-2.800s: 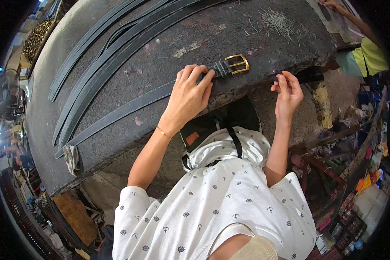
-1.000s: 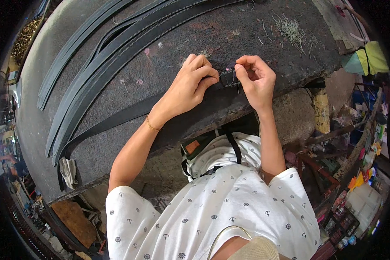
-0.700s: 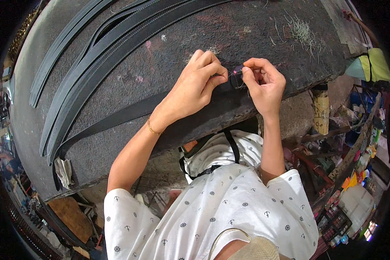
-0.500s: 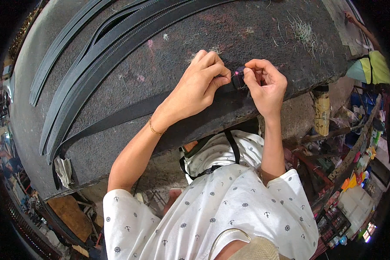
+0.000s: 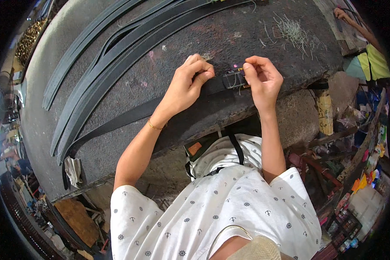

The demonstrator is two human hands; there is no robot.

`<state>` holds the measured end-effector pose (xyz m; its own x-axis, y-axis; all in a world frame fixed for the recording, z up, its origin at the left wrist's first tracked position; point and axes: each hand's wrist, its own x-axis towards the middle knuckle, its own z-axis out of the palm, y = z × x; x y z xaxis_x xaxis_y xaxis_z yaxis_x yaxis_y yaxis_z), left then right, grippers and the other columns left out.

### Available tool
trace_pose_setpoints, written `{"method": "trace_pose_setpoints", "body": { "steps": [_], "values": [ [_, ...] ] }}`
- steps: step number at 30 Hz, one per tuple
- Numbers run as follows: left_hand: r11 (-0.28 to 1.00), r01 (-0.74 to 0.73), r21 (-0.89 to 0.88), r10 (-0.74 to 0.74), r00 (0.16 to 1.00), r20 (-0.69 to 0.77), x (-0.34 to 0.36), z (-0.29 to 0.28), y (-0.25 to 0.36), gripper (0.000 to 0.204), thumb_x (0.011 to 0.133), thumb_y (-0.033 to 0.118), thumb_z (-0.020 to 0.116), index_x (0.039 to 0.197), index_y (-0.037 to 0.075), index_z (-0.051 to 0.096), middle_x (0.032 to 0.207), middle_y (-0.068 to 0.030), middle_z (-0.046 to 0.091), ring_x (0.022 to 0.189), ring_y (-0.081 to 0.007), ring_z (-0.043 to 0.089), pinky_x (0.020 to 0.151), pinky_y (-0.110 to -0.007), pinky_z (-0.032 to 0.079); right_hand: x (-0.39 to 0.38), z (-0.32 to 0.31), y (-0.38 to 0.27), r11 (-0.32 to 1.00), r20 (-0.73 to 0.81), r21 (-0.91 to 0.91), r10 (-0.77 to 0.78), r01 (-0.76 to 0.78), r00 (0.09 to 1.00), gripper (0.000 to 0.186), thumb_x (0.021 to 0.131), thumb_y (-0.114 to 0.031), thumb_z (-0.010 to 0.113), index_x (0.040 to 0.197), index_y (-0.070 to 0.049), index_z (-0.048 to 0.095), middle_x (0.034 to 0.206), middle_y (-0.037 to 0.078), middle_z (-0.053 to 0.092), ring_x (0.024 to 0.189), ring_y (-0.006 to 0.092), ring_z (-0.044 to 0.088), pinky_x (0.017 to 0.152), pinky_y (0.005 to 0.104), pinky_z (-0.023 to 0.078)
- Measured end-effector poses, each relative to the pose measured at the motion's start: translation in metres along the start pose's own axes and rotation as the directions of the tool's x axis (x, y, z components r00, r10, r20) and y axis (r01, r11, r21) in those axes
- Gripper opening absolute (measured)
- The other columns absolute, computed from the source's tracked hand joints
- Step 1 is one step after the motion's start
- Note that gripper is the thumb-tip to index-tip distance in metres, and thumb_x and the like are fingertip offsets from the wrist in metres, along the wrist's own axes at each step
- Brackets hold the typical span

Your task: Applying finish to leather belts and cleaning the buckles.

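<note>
Our left hand (image 5: pixel 187 84) is closed, thumb and fingertips drawn together above the bench; whether a thread is pinched there, we cannot tell. Our right hand (image 5: pixel 264 84) has thumb and forefinger pressed together and seems to grip a small dark piece (image 5: pixel 242 71), with a pink spot beside it, at the end of the belt.

This belt end (image 5: pixel 233 80), with pale stitching across it and a bit of gold colour near the right fingertips, lies between our two hands. From it the dark strap (image 5: pixel 117 124) passes beside the left hand and goes down toward the near left corner.

We judge the strap light, bendable along its length but stiff across its width, not fragile and not very slippery. The best hold is, we think, flat on both edges just behind the stitched end; the small piece asks for the fingertips only.

Farther out, on the rough dark bench (image 5: pixel 134 86), we see other belts (image 5: pixel 80 104) in curved bundles, a whitish cloth (image 5: pixel 73 170) at the near edge, and a heap of pale threads (image 5: pixel 292 32). Beyond it, at upper right, is a co-worker's hand (image 5: pixel 340 14).
</note>
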<state>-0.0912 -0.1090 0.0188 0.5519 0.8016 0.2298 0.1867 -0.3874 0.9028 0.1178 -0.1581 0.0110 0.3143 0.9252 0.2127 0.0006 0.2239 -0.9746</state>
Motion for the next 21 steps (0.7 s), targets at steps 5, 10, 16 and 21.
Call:
{"method": "trace_pose_setpoints", "body": {
  "steps": [5,10,16,21],
  "values": [
    [0.999,-0.024,0.037,0.025,0.999,-0.023,0.011,0.005,0.003,0.004,0.092,0.000,0.058,0.092,-0.003,0.059,0.082,-0.0099,0.052,0.077,-0.0232,0.052,0.073,-0.031,0.043,0.000,-0.037,0.005,0.916,-0.129,0.396,-0.015,0.066,0.991,0.011,0.093,0.001,0.065,0.103,0.001,0.065,0.088,0.004,0.062,0.068,0.0064,0.053,0.054,0.0252,0.043],
    [0.971,-0.130,0.203,0.126,0.992,0.029,0.088,0.045,0.026,0.005,0.093,0.002,0.057,0.092,-0.002,0.059,0.083,-0.0130,0.057,0.075,-0.0227,0.055,0.072,-0.032,0.045,-0.013,-0.097,-0.004,0.917,-0.335,0.382,0.025,0.111,0.942,0.010,0.094,0.000,0.063,0.104,0.000,0.065,0.090,0.004,0.062,0.069,0.0070,0.054,0.055,0.0250,0.043],
    [0.903,-0.339,0.262,0.299,0.937,0.182,0.218,0.123,0.020,0.013,0.088,0.003,0.057,0.097,-0.003,0.063,0.089,-0.0231,0.067,0.084,-0.0362,0.067,0.074,-0.041,0.051,-0.031,-0.120,-0.010,0.928,-0.401,0.356,0.046,0.109,0.915,0.010,0.095,-0.004,0.064,0.104,0.000,0.064,0.088,0.002,0.061,0.066,0.0062,0.052,0.056,0.0238,0.044],
    [0.909,-0.272,0.315,0.281,0.960,0.019,0.252,0.125,-0.007,0.026,0.086,0.002,0.051,0.109,-0.002,0.062,0.095,-0.0224,0.070,0.092,-0.0409,0.067,0.084,-0.046,0.052,-0.035,-0.119,-0.013,0.929,-0.367,0.364,0.080,0.064,0.927,0.009,0.095,-0.004,0.064,0.103,-0.001,0.064,0.087,0.001,0.059,0.065,0.0061,0.052,0.056,0.0248,0.045]
  ]
}}
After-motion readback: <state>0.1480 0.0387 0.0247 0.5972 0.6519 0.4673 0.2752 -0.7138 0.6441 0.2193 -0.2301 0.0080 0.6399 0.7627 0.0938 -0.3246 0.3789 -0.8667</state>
